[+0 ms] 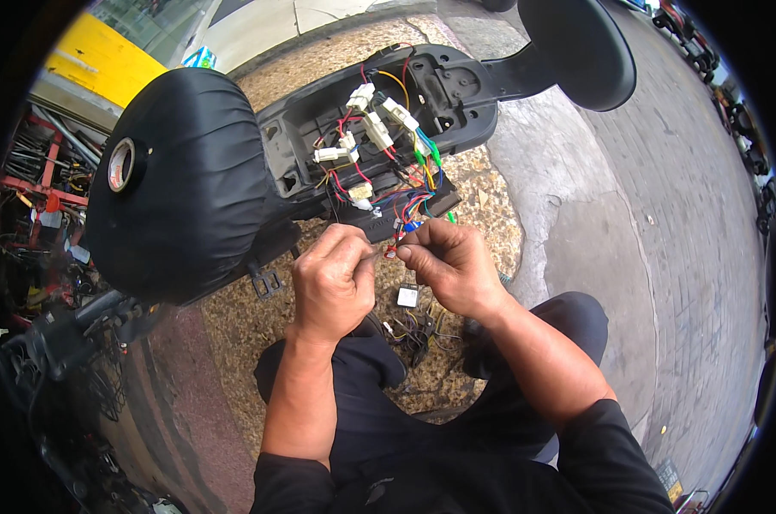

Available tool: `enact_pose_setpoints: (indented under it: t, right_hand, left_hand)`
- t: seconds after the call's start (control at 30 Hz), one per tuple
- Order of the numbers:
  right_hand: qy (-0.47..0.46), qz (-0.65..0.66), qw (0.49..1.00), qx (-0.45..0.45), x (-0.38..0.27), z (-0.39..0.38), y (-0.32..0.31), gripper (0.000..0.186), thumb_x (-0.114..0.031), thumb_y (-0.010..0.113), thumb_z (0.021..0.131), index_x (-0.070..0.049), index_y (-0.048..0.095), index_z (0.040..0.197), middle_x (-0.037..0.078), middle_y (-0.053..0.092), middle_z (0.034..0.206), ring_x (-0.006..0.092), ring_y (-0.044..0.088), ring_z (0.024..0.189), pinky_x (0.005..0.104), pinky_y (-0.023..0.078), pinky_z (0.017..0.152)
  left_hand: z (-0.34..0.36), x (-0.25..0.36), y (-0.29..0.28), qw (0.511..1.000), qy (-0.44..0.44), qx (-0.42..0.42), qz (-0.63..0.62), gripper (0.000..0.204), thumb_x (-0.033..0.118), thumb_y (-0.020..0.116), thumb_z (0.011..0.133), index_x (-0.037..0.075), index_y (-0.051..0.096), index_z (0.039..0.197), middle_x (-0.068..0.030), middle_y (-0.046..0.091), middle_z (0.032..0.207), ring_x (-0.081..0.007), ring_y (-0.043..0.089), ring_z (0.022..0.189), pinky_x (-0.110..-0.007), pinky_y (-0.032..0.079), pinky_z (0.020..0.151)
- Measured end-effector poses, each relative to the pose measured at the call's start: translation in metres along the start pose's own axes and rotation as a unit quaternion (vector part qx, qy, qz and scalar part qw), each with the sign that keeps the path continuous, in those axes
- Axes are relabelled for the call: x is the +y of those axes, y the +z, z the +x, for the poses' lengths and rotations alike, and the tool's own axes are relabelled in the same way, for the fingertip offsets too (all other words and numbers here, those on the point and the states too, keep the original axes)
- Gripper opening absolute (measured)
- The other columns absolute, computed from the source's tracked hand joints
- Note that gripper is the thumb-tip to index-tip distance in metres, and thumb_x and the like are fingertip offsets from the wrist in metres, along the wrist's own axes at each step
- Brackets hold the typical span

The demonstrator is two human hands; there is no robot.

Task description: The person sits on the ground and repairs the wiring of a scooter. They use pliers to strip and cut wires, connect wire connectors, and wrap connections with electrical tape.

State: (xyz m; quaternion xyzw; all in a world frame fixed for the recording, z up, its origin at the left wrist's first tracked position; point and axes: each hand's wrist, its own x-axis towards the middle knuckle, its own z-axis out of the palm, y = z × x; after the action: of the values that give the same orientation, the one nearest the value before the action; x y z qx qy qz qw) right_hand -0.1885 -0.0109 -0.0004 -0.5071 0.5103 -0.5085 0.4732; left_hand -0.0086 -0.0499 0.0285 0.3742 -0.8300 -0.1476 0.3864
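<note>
In front of me both hands are closed in a pinch, their fingertips almost meeting. My left hand [335, 278] pinches a thin wire whose end is hidden by the fingers. My right hand [455, 267] grips wires from a multicoloured bundle [415, 202], with a small red piece [390, 253] showing between the hands. The bundle leads up to several white plug connectors [376, 131] lying in the open black compartment [298, 128] of a two-wheeler's body. A dark box [379, 224] sits just beyond my fingertips.
A black covered seat [191, 171] with a tape roll [121, 164] on it stands left. A black backrest [576, 51] juts out far right. On the ground between my feet lie a white-labelled box [407, 296] and tangled wires [422, 332]. Tools on a red rack [45, 163] line the left.
</note>
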Motion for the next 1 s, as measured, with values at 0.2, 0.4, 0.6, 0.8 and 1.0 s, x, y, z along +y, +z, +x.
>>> enact_pose_setpoints:
  t: [0.2, 0.4, 0.6, 0.8, 1.0]
  right_hand:
    - [0.097, 0.111, 0.988, -0.036, -0.004, -0.002, 0.003, 0.023, -0.014, 0.067, 0.093, 0.001, 0.060, 0.077, -0.001, 0.056, 0.062, 0.0049, 0.049, 0.055, 0.0254, 0.040, 0.048]
    - [0.113, 0.096, 0.989, -0.027, -0.007, -0.001, 0.001, 0.023, -0.015, 0.066, 0.095, 0.001, 0.060, 0.078, -0.001, 0.055, 0.061, 0.0048, 0.049, 0.053, 0.0243, 0.040, 0.047]
    - [-0.094, -0.076, 0.992, -0.028, -0.014, -0.006, -0.003, 0.015, -0.008, 0.073, 0.086, 0.000, 0.063, 0.094, 0.005, 0.062, 0.076, 0.0110, 0.057, 0.060, 0.0308, 0.047, 0.052]
    - [-0.323, -0.251, 0.912, -0.016, -0.005, 0.000, 0.001, 0.021, 0.002, 0.072, 0.075, -0.005, 0.067, 0.094, 0.010, 0.060, 0.077, 0.0326, 0.062, 0.067, 0.0396, 0.050, 0.059]
    - [-0.155, -0.116, 0.980, -0.046, -0.002, -0.005, 0.005, 0.007, -0.002, 0.073, 0.082, -0.002, 0.066, 0.084, 0.008, 0.062, 0.071, 0.0215, 0.063, 0.065, 0.0338, 0.048, 0.056]
  left_hand:
    - [0.000, 0.002, -0.001, 1.000, -0.014, 0.016, -0.008, 0.014, -0.006, 0.069, 0.070, 0.004, 0.062, 0.076, -0.0085, 0.063, 0.081, -0.0287, 0.066, 0.069, -0.038, 0.052, 0.060]
    - [0.000, 0.005, -0.005, 0.999, 0.009, -0.017, 0.030, 0.016, -0.002, 0.074, 0.069, 0.006, 0.068, 0.081, -0.0060, 0.064, 0.084, -0.0278, 0.067, 0.071, -0.037, 0.054, 0.062]
    - [-0.002, 0.000, -0.012, 0.998, -0.033, -0.052, -0.021, 0.011, 0.000, 0.074, 0.073, 0.005, 0.069, 0.081, -0.0070, 0.065, 0.085, -0.0282, 0.067, 0.073, -0.038, 0.054, 0.064]
    - [-0.002, -0.002, -0.019, 0.995, -0.032, -0.078, -0.047, 0.012, 0.001, 0.073, 0.075, 0.004, 0.071, 0.086, -0.0082, 0.067, 0.088, -0.0296, 0.068, 0.075, -0.037, 0.055, 0.066]
    - [-0.005, -0.003, -0.019, 0.998, -0.023, -0.051, -0.043, 0.010, -0.001, 0.072, 0.072, 0.004, 0.070, 0.080, -0.0072, 0.067, 0.086, -0.0276, 0.068, 0.074, -0.037, 0.055, 0.065]
